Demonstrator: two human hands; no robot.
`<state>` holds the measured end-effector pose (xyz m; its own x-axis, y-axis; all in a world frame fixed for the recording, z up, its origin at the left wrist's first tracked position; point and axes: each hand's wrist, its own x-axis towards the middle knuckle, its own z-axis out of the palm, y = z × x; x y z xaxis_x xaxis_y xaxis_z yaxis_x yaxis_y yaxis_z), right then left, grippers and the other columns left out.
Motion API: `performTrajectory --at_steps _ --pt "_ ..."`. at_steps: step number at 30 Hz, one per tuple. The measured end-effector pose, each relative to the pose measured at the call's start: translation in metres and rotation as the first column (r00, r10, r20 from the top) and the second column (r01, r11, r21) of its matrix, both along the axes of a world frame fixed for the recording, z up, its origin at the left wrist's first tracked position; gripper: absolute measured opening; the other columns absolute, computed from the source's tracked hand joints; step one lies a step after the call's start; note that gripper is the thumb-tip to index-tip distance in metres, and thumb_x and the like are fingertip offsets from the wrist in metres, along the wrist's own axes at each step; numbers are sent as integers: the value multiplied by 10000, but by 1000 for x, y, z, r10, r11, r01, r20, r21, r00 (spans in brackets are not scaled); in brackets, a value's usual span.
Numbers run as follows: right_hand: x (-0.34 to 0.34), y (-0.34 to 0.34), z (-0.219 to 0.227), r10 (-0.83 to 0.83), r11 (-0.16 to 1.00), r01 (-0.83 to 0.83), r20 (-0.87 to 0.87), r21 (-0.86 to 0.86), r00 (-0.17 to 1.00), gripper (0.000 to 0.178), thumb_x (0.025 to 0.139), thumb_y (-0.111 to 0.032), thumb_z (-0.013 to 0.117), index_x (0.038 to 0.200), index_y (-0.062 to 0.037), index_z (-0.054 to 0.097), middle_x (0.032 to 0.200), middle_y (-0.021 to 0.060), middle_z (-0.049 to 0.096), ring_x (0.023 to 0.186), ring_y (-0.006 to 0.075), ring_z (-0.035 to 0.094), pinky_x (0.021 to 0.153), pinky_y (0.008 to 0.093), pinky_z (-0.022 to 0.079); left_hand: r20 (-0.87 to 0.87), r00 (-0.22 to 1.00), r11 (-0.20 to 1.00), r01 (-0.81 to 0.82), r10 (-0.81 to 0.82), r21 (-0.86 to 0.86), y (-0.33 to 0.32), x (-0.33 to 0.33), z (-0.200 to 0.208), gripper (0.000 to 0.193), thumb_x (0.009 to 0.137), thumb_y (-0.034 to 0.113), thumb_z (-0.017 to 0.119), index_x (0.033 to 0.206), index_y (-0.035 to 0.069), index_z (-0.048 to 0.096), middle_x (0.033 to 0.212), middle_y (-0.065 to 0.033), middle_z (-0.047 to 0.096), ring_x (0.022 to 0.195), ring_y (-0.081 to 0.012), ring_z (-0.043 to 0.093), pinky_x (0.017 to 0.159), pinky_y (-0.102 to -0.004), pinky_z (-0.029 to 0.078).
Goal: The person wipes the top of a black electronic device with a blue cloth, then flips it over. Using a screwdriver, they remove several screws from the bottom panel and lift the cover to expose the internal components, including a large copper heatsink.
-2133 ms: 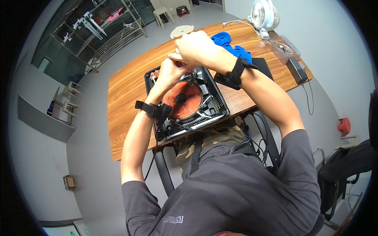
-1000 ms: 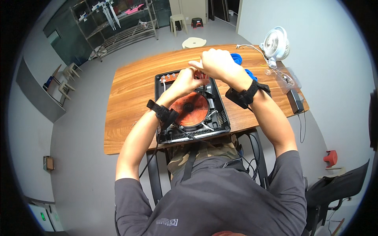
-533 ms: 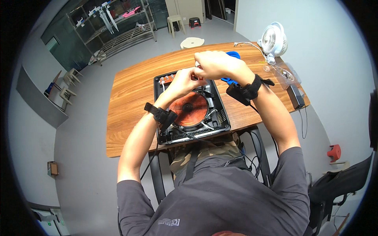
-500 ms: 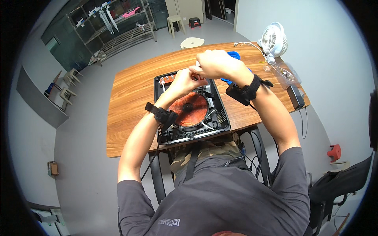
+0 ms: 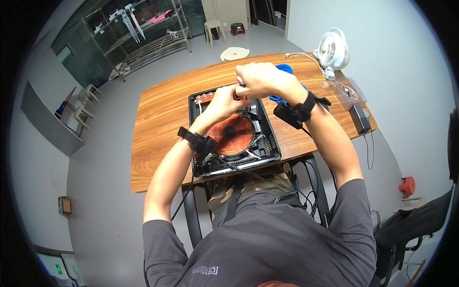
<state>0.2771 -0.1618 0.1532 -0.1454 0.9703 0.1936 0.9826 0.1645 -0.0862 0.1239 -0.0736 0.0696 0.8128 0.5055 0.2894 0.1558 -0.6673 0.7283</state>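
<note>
On the wooden table in front of me lies an opened black appliance housing [image 5: 274, 138], which looks like an induction cooker. Inside it is a round, copper-coloured coil [image 5: 233, 134], with a dark piece at its centre. My right hand [image 5: 262, 79] is closed above the far part of the housing. A small red-and-white bit [image 5: 241, 82] shows at its fingers; the rest of that object is hidden. Just below and left of it, my left hand [image 5: 224, 103] has its fingers pinched together, and what they hold is hidden. An orange-red strip with knobs [image 5: 204, 97] runs along the housing's far left.
Partly behind my right hand lies a blue object [image 5: 284, 69]. A white fan [image 5: 333, 49], a clear plastic tray [image 5: 345, 89] and a black power adapter [image 5: 359, 118] stand along the table's right side. A cream stool [image 5: 234, 53] is beyond the far edge.
Both hands stay together over the far part of the housing. My right hand has turned slightly, and more of the red-and-white bit shows. The whole view has shifted slightly.
</note>
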Motion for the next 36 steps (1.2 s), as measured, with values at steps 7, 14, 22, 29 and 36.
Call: performTrajectory --at_steps 7,14,22,29,36 --pt "-4 4 -3 -69 997 67 52 36 996 405 891 -403 645 986 -10 644 820 235 697 818 422 697 729 517 551 -118 989 994 -74 84 86 -7 9 4 277 799 181 860 902 10 667 826 -41 693 768 -122 646 733 -303 532" --pt "2 -10 7 33 999 -33 -35 6 999 403 871 -356 711 1026 2 608 880 210 704 865 415 690 735 515 537 -24 992 987 121 -125 -105 9 2 -7 179 856 89 789 958 6 668 866 -27 697 794 -93 644 742 -282 532" --pt "-1 1 -3 -4 1000 3 42 22 999 352 843 -343 716 943 -8 670 840 198 714 823 410 701 719 505 544 -135 991 998 10 0 68 4 7 -5 281 824 150 828 1009 -5 684 897 -55 726 828 -139 676 771 -309 545" --pt "12 -2 -2 221 975 -220 -52 16 974 378 842 -369 716 1036 -52 647 973 214 712 938 396 692 775 502 540 -66 995 996 69 -73 -62 2 1 3 267 824 170 832 929 -27 686 903 -86 743 853 -151 703 781 -323 552" --pt "-3 -4 -6 -70 994 66 43 85 997 565 901 -633 652 992 -78 699 860 203 725 849 419 711 749 515 561 34 998 997 55 -56 52 5 3 -9 254 810 140 854 1030 45 771 775 3 658 733 -93 609 696 -280 523"
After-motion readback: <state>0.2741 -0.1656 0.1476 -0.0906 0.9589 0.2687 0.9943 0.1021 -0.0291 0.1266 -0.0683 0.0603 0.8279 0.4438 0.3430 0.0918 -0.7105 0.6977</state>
